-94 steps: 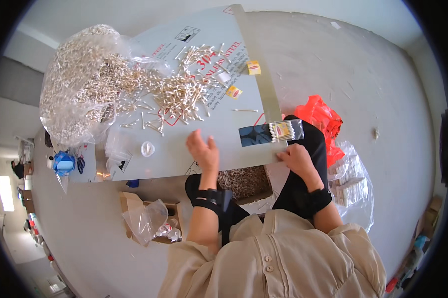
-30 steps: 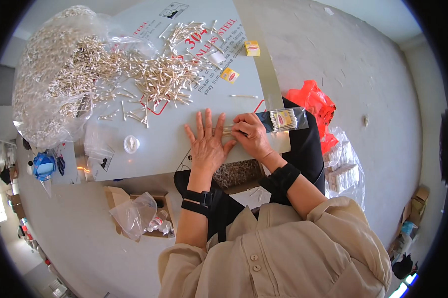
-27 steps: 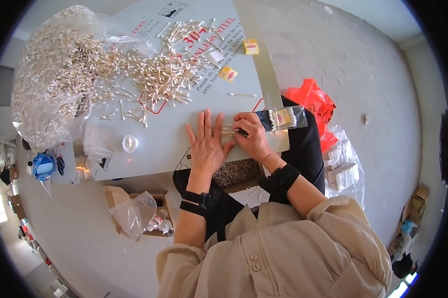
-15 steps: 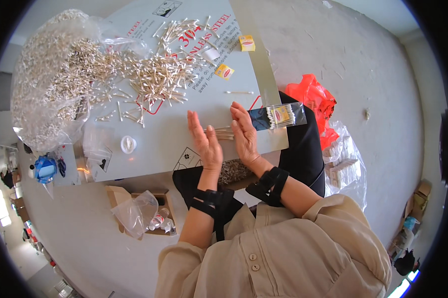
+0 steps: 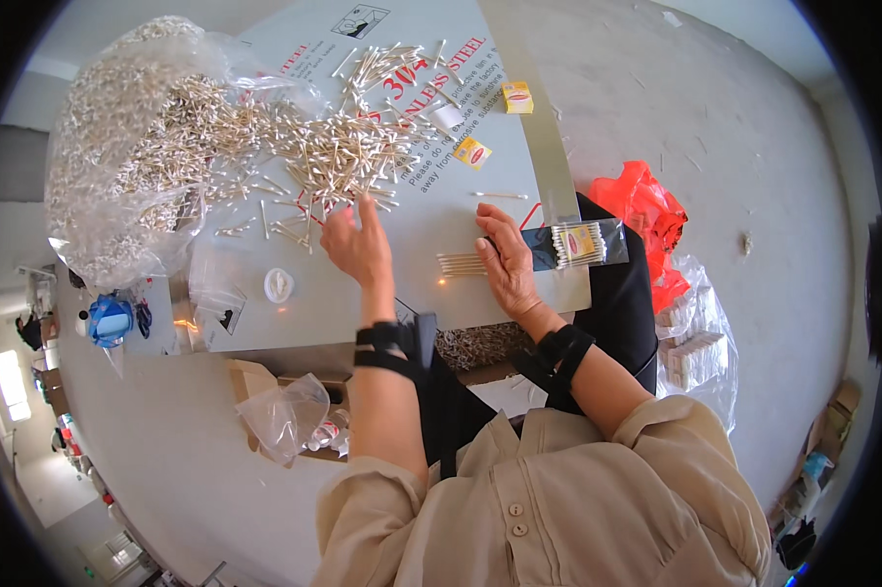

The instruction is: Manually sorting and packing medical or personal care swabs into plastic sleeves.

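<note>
My left hand (image 5: 359,243) is at the near edge of a loose heap of cotton swabs (image 5: 348,157), thumb and fingers apart, fingertips slightly blurred. My right hand (image 5: 509,272) rests on the table with its thumb and fingers parted. Its thumb side lies against the right ends of a small row of cotton swabs (image 5: 461,264). Just right of that hand is a flat clear packet of cotton swabs (image 5: 580,244) with a yellow label and a dark section. A single cotton swab (image 5: 502,195) lies beyond the right hand.
A large clear bag of swabs (image 5: 128,157) fills the table's left side. Two yellow boxes (image 5: 517,97) and a round white tub (image 5: 279,286) stand on the metal table (image 5: 412,303). Right of it are a red bag (image 5: 637,210) and a clear bag of white packs (image 5: 697,357). Below sits an open carton (image 5: 255,382).
My left hand has moved left and away from me, from beside the small row of swabs to the heap. My right hand stays by the row. The whole view has shifted slightly.
</note>
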